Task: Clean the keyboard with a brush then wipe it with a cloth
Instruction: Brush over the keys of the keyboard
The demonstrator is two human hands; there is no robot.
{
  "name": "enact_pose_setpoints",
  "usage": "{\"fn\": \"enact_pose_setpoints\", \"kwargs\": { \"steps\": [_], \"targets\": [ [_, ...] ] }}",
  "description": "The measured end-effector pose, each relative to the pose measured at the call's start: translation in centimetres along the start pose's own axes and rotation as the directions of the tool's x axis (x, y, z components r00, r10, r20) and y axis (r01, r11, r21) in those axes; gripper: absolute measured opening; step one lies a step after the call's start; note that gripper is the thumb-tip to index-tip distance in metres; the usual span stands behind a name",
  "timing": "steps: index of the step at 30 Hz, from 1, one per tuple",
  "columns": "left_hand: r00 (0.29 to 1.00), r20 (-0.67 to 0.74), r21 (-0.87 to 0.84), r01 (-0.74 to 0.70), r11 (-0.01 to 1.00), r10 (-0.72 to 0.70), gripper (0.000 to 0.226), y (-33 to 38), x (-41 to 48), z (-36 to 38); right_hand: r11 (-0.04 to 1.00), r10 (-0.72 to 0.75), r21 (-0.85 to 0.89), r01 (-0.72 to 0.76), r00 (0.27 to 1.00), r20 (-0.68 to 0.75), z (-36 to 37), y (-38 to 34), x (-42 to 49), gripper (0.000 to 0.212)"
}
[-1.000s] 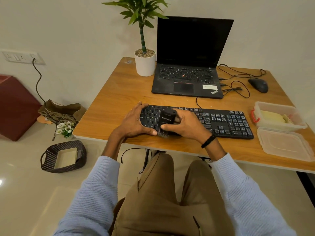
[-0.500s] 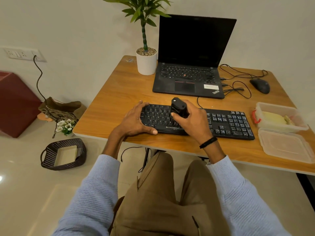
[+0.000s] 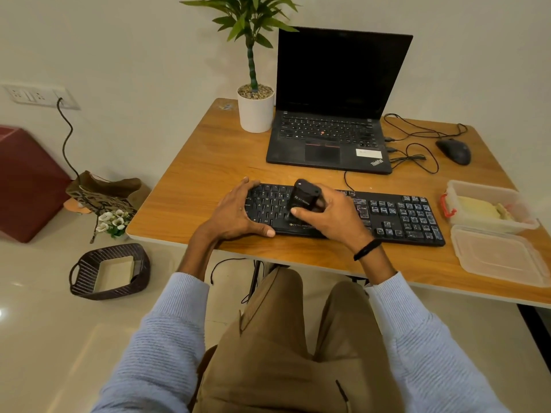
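Lying flat near the front edge of the wooden desk (image 3: 208, 150), the black keyboard (image 3: 393, 216) is steadied at its left end by the left hand (image 3: 238, 213), whose fingers are spread over the upper corner while the thumb is laid along the front edge. A black brush (image 3: 304, 198) is gripped in the right hand (image 3: 334, 216), the fingers being curled round its blocky body and the thumb pressed against its near side; the brush is tilted and set down on the keys just left of the keyboard's middle, its bristles hidden beneath the body. A dark band is worn on the right wrist, and pale blue sleeves are pushed back on both forearms.

Behind the keyboard an open laptop (image 3: 331, 135) with a dark screen is placed, and a potted plant (image 3: 255, 108) in a white pot is stood just beside its left edge. A black mouse (image 3: 454, 150) with a loose cable is seen at the far right of the desk. To the right of the keyboard a clear plastic box (image 3: 489, 204) holding something pale yellow is set, with its lid (image 3: 501, 254) laid on the desk in front of it. Whether the yellow item is the cloth cannot be told. On the floor to the left a dark woven basket (image 3: 86, 272) is seen
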State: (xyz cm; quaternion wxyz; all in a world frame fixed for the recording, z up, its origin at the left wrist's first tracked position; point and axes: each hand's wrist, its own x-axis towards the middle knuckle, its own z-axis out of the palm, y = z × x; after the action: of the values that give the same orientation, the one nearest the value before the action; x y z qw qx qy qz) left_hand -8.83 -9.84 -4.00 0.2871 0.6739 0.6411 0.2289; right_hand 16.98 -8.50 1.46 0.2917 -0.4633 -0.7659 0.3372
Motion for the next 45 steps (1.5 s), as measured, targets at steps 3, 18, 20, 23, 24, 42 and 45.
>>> {"fn": "enact_pose_setpoints", "kwargs": {
  "steps": [3,18,20,23,24,42,45],
  "targets": [
    [1.000,0.000,0.001,-0.005,1.000,0.005,0.142,-0.1,0.0,0.0,0.998,0.056,0.027,-0.064,0.974,0.218,0.1,0.3,0.3,0.061],
    [1.000,0.000,-0.007,0.000,1.000,0.000,0.142,-0.4,0.0,0.2,0.995,-0.013,-0.101,0.007,0.998,-0.059,-0.6,-0.1,-0.1,0.048],
    [1.000,0.000,-0.004,-0.001,1.000,0.001,0.142,-0.4,0.0,0.1,0.994,0.006,-0.108,0.008,0.992,0.128,-0.5,-0.3,-0.4,0.050],
    [1.000,0.005,-0.002,0.006,1.000,-0.006,0.142,-0.2,0.1,0.1,0.997,-0.023,-0.072,0.021,1.000,-0.021,-0.5,0.0,-0.5,0.048],
    [1.000,0.007,-0.003,0.010,1.000,-0.010,0.142,-0.2,0.1,0.1,0.997,-0.028,-0.075,0.022,0.997,-0.075,-0.6,0.2,-0.5,0.047],
    [0.934,-0.332,-0.089,0.110,0.990,-0.134,0.150,4.0,-2.0,3.5,0.998,-0.002,-0.062,-0.004,0.995,-0.096,-2.6,1.3,0.9,0.040],
    [0.919,-0.371,-0.057,0.119,0.991,-0.132,0.147,3.9,-2.3,4.0,0.999,0.004,-0.054,-0.002,0.999,0.032,-2.1,1.2,1.7,0.043]
  ]
}}
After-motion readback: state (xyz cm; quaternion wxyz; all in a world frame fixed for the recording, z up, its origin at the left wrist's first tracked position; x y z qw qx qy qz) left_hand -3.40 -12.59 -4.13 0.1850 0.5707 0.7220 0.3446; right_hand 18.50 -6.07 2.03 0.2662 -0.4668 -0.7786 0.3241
